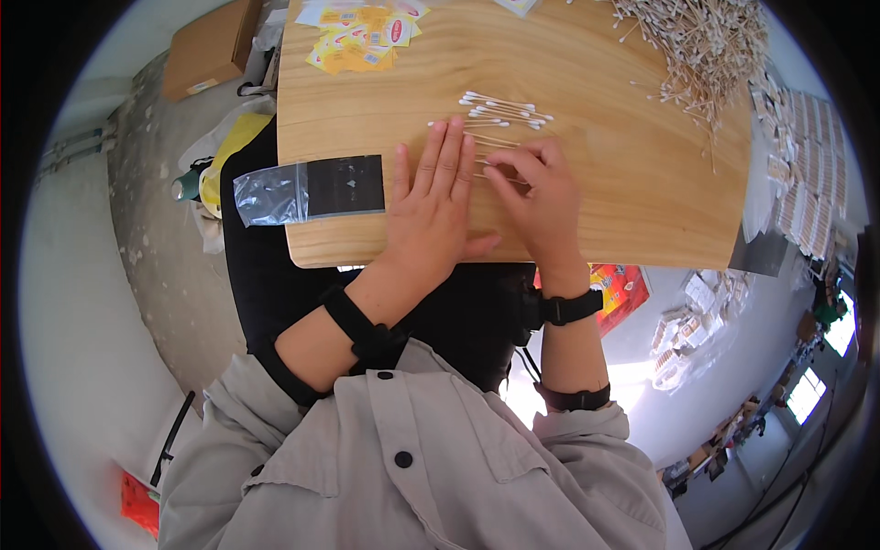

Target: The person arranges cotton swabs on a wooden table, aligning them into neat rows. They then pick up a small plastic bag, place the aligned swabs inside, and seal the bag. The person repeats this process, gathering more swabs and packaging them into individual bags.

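Several wooden cotton swabs (502, 106) with white tips lie in a loose row, roughly side by side, on the wooden table. My left hand (431, 206) rests flat to their left, fingers stretched out and thumb apart. Its fingers cover the left ends of some of the swabs. Close beside it, my right hand (543, 194) has its thumb and index finger pinched at a swab near the left fingertips. The right fingers partly hide that swab and the ones under them.
On the wooden table (623, 183), a large heap of cotton swabs (701, 55) fills the far right. Yellow printed packets (367, 37) lie at the far left. A clear and black plastic bag (312, 191) overhangs the left edge. Bundled swab packs (811, 165) are stacked beyond the right edge.
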